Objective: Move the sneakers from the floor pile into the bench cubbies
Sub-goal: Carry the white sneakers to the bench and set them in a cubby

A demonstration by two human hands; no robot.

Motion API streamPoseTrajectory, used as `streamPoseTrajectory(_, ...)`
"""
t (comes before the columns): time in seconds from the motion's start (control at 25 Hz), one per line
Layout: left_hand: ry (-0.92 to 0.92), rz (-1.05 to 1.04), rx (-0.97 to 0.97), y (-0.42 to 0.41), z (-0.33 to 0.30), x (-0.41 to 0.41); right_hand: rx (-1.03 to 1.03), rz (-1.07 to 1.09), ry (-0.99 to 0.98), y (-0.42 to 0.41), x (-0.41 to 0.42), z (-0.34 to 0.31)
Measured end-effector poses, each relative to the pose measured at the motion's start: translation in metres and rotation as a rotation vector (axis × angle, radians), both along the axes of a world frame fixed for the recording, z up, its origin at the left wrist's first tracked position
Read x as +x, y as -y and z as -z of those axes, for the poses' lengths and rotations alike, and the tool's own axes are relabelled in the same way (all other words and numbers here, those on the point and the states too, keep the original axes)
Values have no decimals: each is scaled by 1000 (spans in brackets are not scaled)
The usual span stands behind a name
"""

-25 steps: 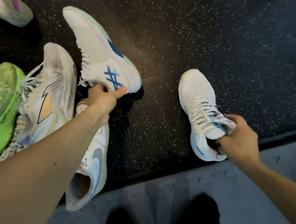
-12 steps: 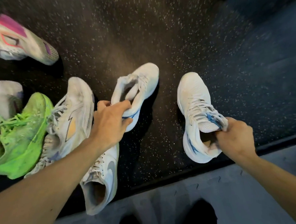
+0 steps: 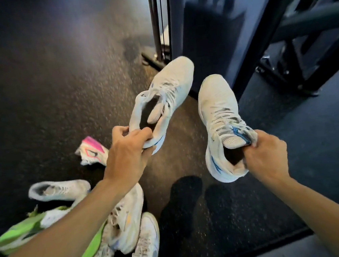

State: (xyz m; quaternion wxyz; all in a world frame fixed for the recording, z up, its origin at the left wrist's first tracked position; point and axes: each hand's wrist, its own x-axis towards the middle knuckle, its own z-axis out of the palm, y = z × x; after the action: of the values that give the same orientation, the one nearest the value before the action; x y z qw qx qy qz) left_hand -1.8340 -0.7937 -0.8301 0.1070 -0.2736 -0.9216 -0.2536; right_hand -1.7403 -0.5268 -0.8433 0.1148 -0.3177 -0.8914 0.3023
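Left hand (image 3: 125,153) grips one white sneaker (image 3: 161,100) at the heel collar, right hand (image 3: 266,156) pinches its mate (image 3: 219,113) likewise; both are off the floor. Probably light, soft uppers; collar hold suits.

We are taking the pile of white and green sneakers (image 3: 120,226) on the dark speckled rubber floor (image 3: 47,98) as our landmark. Above it and to its right, our left hand (image 3: 125,153) is gripping the heel of a white mesh lace-up sneaker (image 3: 161,100). Farther right of the pile, our right hand (image 3: 266,158) is holding the matching white sneaker with blue trim (image 3: 220,127). Beyond both held shoes, far behind the pile, the dark metal upright frame (image 3: 177,24) is standing. Just behind the pile, the white sneaker with pink panel (image 3: 91,150) is lying apart.
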Motion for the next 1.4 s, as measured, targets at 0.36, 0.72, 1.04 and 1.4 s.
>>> streamPoseTrajectory(0.36, -310, -4, 210, -11, -341, -28, 123, -27, -361, -6, -50, -351)
streamPoseTrajectory(0.72, -509, 15, 296, 4, -608, 5, 233, 22, -666, 4, -6, -626)
streamPoseTrajectory(1.04, -681, 238, 419, -34, -726, 84, 399, 133, -782, -9, 109, -746)
streamPoseTrajectory(1.4, -675, 576, 632, -141, -773, 227, 637, 478, -744, -64, 334, -801)
